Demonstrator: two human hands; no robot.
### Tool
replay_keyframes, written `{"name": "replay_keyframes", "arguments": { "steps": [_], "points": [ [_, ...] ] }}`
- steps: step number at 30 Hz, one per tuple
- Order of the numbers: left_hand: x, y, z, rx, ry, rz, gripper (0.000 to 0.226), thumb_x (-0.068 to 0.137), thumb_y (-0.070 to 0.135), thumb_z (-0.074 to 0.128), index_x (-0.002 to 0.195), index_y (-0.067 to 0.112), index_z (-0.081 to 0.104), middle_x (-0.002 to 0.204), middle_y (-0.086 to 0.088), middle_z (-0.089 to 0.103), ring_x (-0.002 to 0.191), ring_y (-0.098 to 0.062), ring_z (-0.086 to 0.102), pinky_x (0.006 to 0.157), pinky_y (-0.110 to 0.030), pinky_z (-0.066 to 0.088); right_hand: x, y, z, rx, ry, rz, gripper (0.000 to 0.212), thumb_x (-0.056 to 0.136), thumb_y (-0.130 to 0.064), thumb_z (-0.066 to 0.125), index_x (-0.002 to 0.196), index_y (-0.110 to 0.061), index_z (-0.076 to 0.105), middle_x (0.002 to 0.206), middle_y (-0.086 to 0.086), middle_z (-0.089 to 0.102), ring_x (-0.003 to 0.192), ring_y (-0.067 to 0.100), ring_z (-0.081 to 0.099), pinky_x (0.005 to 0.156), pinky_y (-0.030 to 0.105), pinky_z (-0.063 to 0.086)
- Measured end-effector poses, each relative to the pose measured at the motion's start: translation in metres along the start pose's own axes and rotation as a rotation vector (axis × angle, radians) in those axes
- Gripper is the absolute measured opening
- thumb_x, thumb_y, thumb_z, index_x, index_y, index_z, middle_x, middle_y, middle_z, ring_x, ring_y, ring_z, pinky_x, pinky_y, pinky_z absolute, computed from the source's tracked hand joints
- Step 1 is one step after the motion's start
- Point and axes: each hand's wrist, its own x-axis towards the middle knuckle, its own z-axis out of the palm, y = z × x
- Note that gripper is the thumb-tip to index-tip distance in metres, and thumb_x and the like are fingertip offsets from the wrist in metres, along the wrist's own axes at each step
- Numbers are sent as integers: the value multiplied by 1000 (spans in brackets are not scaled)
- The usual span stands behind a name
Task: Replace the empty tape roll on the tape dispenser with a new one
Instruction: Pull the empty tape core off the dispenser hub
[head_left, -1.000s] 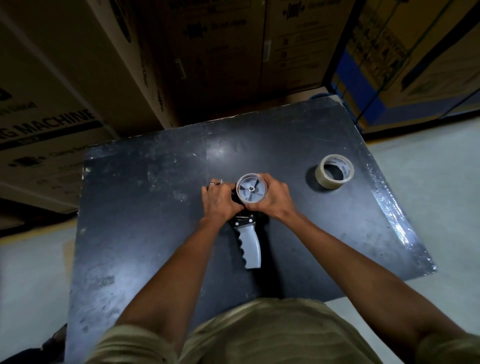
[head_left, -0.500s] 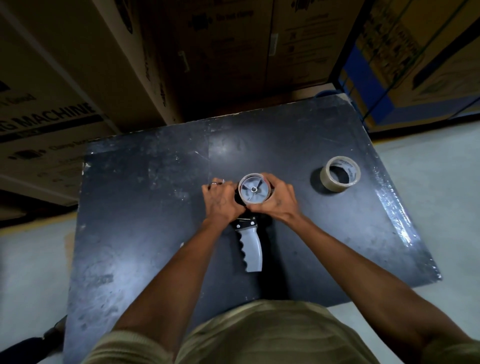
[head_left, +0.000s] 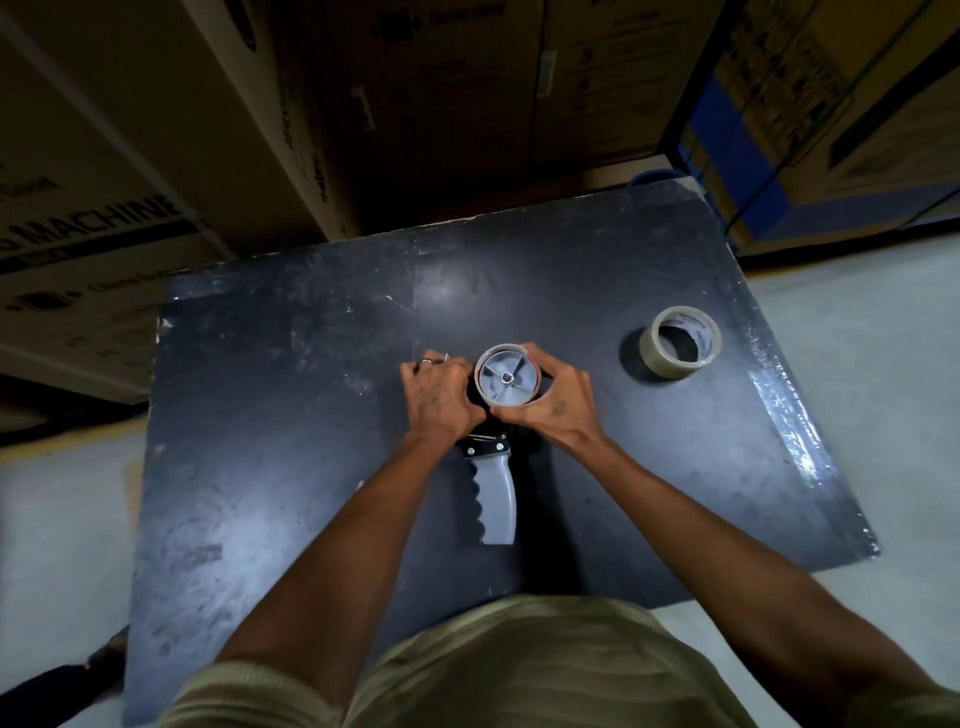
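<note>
A tape dispenser (head_left: 496, 499) with a grey ridged handle lies flat in the middle of the black table (head_left: 291, 415). Its grey spoked wheel (head_left: 506, 382) faces up, with a thin, nearly empty tape roll (head_left: 535, 400) around it. My right hand (head_left: 556, 410) is curled around that roll from the right. My left hand (head_left: 439, 400) presses on the dispenser's head just left of the wheel and hides that part. A new roll of clear tape (head_left: 680, 348) lies flat on the table to the right, well apart from both hands.
Large cardboard boxes (head_left: 363, 114) stand against the table's far edge and at the left. A blue rack with more boxes (head_left: 810, 119) is at the back right. Pale floor (head_left: 883, 415) lies right of the table.
Both hands keep their hold on the dispenser and the roll around its wheel. Only the camera has shifted slightly; the new roll has not moved.
</note>
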Motion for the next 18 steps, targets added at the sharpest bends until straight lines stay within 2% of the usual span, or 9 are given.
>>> {"name": "replay_keyframes", "arguments": {
  "steps": [6,10,12,15,18],
  "points": [
    [1,3,-4,49,-51,24,35,60,50,67,85,25,68,87,3,67,107,-20,56,90,-39,31,0,-5,-1,-61,18,63,60,58,-42,93,114,-30,73,96,-11,78,90,6,73,86,28,59],
    [7,-3,-11,-68,-163,55,48,56,50,59,98,30,69,96,4,70,118,-22,52,94,-40,31,4,-10,-6,-1,-34,166,58,61,-46,90,115,-34,72,100,-14,78,96,2,72,86,19,56],
    [9,-8,-14,-139,-255,60,52,61,56,50,104,33,68,104,5,68,122,-21,47,96,-40,27,9,-12,-8,72,-73,205,47,70,-46,84,113,-29,75,99,-12,79,96,3,72,87,21,55],
    [11,-10,-16,-223,-362,46,50,71,62,33,99,36,65,114,8,64,125,-18,40,97,-41,20,14,-12,-9,131,-54,233,26,83,-30,66,104,-22,80,89,-4,79,88,4,69,85,24,54],
    [11,-8,-15,-202,-370,38,44,84,60,23,86,38,60,117,12,64,124,-16,38,97,-43,19,16,-9,-8,76,-24,242,34,84,-3,58,104,-18,82,95,10,82,96,18,75,93,34,56]
  ]
}}
